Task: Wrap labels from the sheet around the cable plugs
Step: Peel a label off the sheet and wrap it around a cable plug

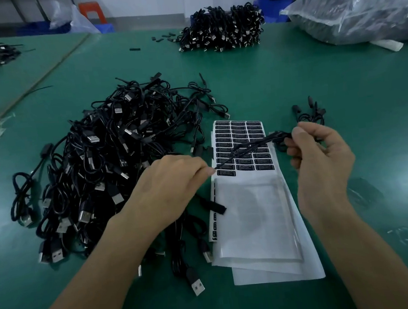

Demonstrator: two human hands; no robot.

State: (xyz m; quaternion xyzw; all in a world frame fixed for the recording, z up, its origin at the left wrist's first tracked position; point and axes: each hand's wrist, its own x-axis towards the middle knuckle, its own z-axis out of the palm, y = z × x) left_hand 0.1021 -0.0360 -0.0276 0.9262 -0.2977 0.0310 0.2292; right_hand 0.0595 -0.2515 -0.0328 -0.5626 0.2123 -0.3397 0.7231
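A thin black cable (pixel 249 147) stretches between both hands above the white sheet of black labels (pixel 240 145): the left hand (pixel 168 182) pinches its lower end, the right hand (pixel 320 158) grips the upper end with curled fingers. A loose heap of black USB cables (pixel 113 158) lies left of the left hand on the green table (pixel 290 76).

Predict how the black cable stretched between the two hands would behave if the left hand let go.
Probably floppy: the cable runs straight only because the left hand and right hand pull it taut; cables in the pile lie curled. Likely light, being so thin.
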